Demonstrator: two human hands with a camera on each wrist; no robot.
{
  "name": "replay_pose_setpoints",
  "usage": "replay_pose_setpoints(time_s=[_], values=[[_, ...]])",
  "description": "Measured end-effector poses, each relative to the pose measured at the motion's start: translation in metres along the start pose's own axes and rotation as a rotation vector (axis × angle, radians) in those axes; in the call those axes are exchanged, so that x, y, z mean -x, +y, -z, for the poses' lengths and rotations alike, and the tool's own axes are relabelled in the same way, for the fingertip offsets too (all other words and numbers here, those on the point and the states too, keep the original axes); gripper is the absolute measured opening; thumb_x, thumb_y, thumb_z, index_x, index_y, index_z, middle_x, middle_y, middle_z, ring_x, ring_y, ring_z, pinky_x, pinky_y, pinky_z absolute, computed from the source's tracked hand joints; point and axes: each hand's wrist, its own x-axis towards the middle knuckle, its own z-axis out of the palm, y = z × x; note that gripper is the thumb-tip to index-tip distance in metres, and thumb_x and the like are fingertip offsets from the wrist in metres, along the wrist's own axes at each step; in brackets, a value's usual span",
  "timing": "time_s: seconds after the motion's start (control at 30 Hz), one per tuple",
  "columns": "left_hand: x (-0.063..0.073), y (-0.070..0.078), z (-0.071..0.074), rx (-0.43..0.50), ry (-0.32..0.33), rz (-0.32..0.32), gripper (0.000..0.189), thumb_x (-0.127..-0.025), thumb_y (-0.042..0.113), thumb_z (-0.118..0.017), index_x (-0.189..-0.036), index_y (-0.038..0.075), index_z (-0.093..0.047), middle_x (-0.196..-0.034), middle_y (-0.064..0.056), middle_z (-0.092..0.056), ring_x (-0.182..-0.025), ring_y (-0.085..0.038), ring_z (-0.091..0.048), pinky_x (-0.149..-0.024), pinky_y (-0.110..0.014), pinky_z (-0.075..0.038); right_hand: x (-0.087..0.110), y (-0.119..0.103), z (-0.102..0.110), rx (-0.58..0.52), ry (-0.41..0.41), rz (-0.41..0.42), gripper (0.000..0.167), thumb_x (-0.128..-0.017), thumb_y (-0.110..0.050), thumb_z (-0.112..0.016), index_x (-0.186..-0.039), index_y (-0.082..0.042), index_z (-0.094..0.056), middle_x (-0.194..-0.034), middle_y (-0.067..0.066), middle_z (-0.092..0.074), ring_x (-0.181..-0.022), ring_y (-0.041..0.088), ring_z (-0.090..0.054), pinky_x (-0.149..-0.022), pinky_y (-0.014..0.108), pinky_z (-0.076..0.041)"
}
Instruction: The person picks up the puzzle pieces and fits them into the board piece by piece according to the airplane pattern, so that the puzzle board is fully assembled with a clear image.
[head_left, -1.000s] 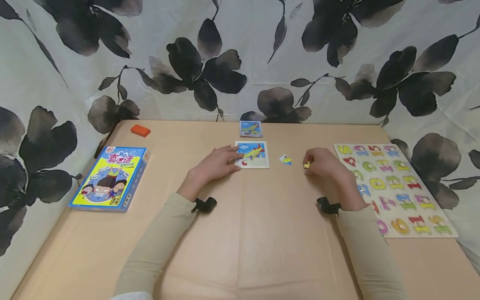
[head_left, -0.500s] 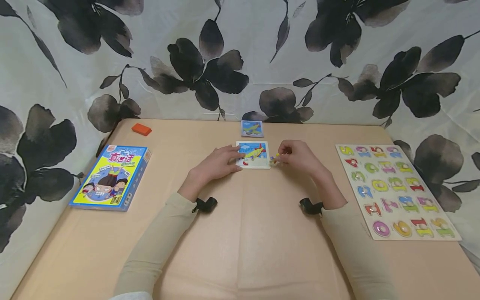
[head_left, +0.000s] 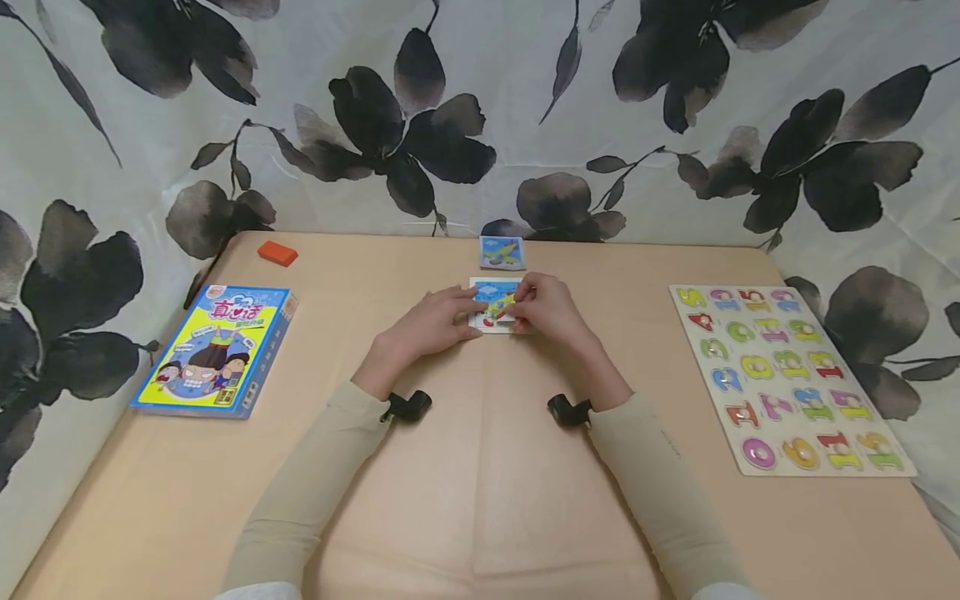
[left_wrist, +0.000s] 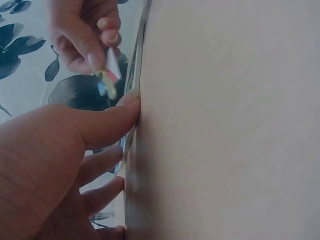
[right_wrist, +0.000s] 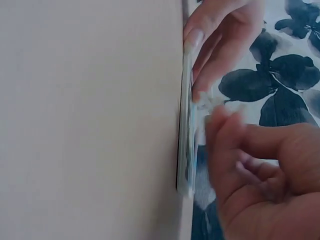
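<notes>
In the head view a small jigsaw board (head_left: 489, 287) with a yellow plane on blue lies on the table, partly covered by both hands. My left hand (head_left: 429, 323) rests at its left edge, fingers extended over it and the thumb (left_wrist: 131, 100) against its near edge. My right hand (head_left: 553, 310) is over the board's right part. Its thumb and fingertips pinch a puzzle piece (left_wrist: 111, 82) in white, yellow, pink and blue, held above the board surface. Whether it is one piece or two stuck together, I cannot tell. The right wrist view shows the piece blurred.
Behind the board stands a small picture card (head_left: 502, 253) with a similar plane. A blue and yellow game box (head_left: 213, 350) lies at left, an orange block (head_left: 277, 253) beyond it. A number puzzle board (head_left: 791, 383) lies at right. Flowered cloth (head_left: 300, 75) hangs behind the table.
My right hand has moved left from beside the number puzzle to the jigsaw board, carrying the piece. The loose piece on the table right of the board no longer shows. My left hand stays put.
</notes>
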Motion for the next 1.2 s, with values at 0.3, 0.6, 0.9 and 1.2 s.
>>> replay_pose_setpoints(time_s=[0.3, 0.6, 0.9, 1.2], values=[[0.000, 0.001, 0.002, -0.008, -0.005, -0.001, 0.052, -0.096, 0.039, -0.064, -0.144, 0.019, -0.055, -0.160, -0.006, -0.038, -0.152, -0.031, -0.028, -0.118, -0.067, -0.020, -0.005, 0.005, -0.008, 0.197, 0.033, 0.008, 0.018, -0.088, -0.015, -0.075, -0.086, -0.004, -0.061, -0.062, 0.002, -0.056, -0.051, 0.013, -0.054, -0.049, 0.021, -0.042], [0.001, 0.002, 0.002, 0.009, 0.011, -0.015, 0.051, -0.096, 0.034, -0.065, -0.143, 0.017, -0.056, -0.160, -0.009, -0.038, -0.152, -0.034, -0.027, -0.116, -0.070, -0.019, -0.007, 0.003, -0.013, 0.333, 0.050, 0.083, 0.017, -0.088, -0.016, -0.073, -0.083, -0.005, -0.061, -0.074, 0.005, -0.055, -0.072, 0.021, -0.050, -0.061, 0.027, -0.037], [0.001, 0.003, 0.004, 0.004, 0.005, -0.009, 0.051, -0.096, 0.035, -0.065, -0.144, 0.018, -0.055, -0.160, -0.007, -0.037, -0.152, -0.033, -0.026, -0.118, -0.069, -0.018, -0.008, 0.002, -0.014, 0.374, 0.060, 0.074, 0.018, -0.089, -0.018, -0.073, -0.082, -0.006, -0.062, -0.076, 0.007, -0.058, -0.077, 0.023, -0.053, -0.064, 0.029, -0.038], [0.003, 0.008, 0.001, -0.046, -0.004, 0.003, 0.053, -0.097, 0.034, -0.064, -0.145, 0.016, -0.053, -0.160, -0.008, -0.038, -0.151, -0.034, -0.028, -0.117, -0.067, -0.023, -0.005, 0.005, -0.016, 0.383, 0.049, 0.071, 0.014, -0.089, -0.017, -0.072, -0.086, -0.006, -0.064, -0.076, 0.007, -0.060, -0.072, 0.022, -0.052, -0.060, 0.028, -0.039]])
